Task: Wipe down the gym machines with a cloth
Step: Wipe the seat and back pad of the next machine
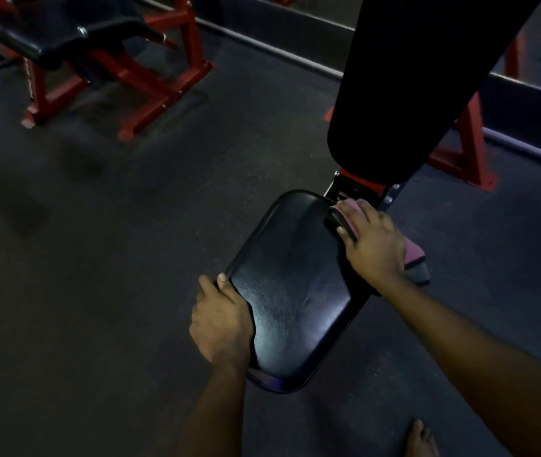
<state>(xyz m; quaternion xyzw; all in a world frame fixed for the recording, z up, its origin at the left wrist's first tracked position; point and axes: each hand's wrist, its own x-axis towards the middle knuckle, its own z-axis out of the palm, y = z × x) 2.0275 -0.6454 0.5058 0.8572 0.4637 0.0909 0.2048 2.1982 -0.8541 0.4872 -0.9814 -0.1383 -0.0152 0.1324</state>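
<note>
Right hand (373, 240): fingers nearly straight, pressing cloth (414, 253) onto far right corner of seat (295, 285)
Left hand (221, 321): grips seat's near left edge; thumb on top, fingers curled under
Cloth axis: runs from the far end back towards the person; near end hangs off seat's right edge
Cloth look: pink; dark grey at the hanging end; bunched under the fingertips
Seat: black, glossy; long axis points away to backrest (410, 77)
</note>
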